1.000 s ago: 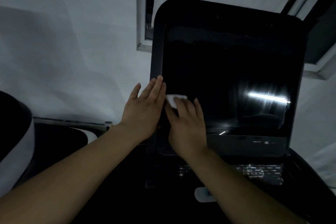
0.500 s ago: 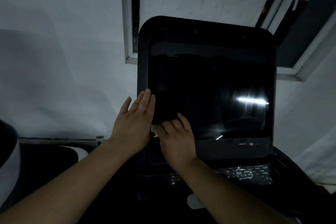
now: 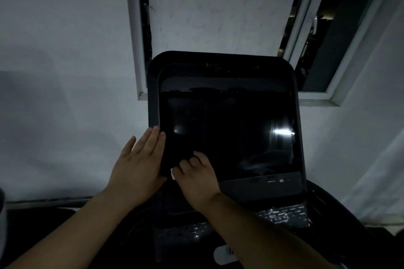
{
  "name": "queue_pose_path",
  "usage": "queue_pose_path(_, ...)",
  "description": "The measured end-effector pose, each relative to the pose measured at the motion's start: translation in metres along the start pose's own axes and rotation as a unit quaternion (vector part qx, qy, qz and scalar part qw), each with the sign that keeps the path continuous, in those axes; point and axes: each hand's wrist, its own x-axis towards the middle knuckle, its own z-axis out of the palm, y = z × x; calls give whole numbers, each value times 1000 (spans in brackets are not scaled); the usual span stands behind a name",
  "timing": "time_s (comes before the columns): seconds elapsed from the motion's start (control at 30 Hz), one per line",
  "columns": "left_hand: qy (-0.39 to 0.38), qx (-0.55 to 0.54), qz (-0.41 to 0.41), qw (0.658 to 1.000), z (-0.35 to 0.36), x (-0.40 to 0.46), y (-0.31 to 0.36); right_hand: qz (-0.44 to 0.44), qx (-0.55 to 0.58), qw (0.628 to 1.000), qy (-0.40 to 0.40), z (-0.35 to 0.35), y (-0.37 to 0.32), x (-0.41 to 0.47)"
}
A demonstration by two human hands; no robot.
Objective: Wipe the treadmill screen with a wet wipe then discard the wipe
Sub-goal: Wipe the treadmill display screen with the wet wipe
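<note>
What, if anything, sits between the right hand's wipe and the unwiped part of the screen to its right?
Nothing visible. The right hand presses the wet wipe at the lower-left of the screen; the glass beyond is bare. The left hand lies flat on the left bezel, outside that path.

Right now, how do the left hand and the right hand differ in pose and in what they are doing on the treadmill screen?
The left hand lies flat with fingers straight along the treadmill screen's left frame, holding nothing; the right hand has its fingers curled on the glass, pressing a wet wipe, of which only a white corner shows. The left hand's fingertips reach higher up than the right hand's. Both are bare and touch the console near its lower left corner.
</note>
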Motion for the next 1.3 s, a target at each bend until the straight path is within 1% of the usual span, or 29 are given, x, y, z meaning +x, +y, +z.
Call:
queue_pose_path(0.07, -10, 7, -5, 1000, -3, -2, 1, 10, 2, 1000, -9, -10, 6, 5)
queue_pose_path(0.17, -24, 7, -2, 1000, -10, -2, 8, 47, 24, 998, 18, -33, 23, 8)
queue_pose_path(0.33, -66, -20, 12, 998, -32, 6, 38, 91, 2, 996, 7, -75, 71, -1)
queue_pose_path(0.53, -118, -3, 37, 992, -57, 14, 74, 137, -38, 990, 5, -133, 124, -42)
queue_pose_path(0.67, -151, 19, 4, 988, -86, 6, 93, 172, -31, 985, 8, -181, 150, -82)
queue_pose_path(0.73, -151, 20, -14, 988, -102, -3, 113, 193, -22, 981, 13, -207, 161, -105)
queue_pose_path(0.83, -144, 18, -15, 989, -124, -17, 158, 211, -10, 977, 6, -239, 173, -144)
queue_pose_path(0.93, -145, 6, -4, 989, -145, -35, 207, 218, -11, 976, -21, -267, 178, -187)
queue_pose_path(1.07, -155, 1, 16, 988, -170, -63, 265, 227, -5, 973, -31, -299, 178, -238)
queue_pose_path(1.17, -161, 1, 21, 987, -188, -84, 290, 227, -7, 973, -41, -324, 178, -264)
queue_pose_path(1.3, -169, 8, 26, 985, -215, -105, 306, 236, -11, 971, -25, -355, 175, -285)
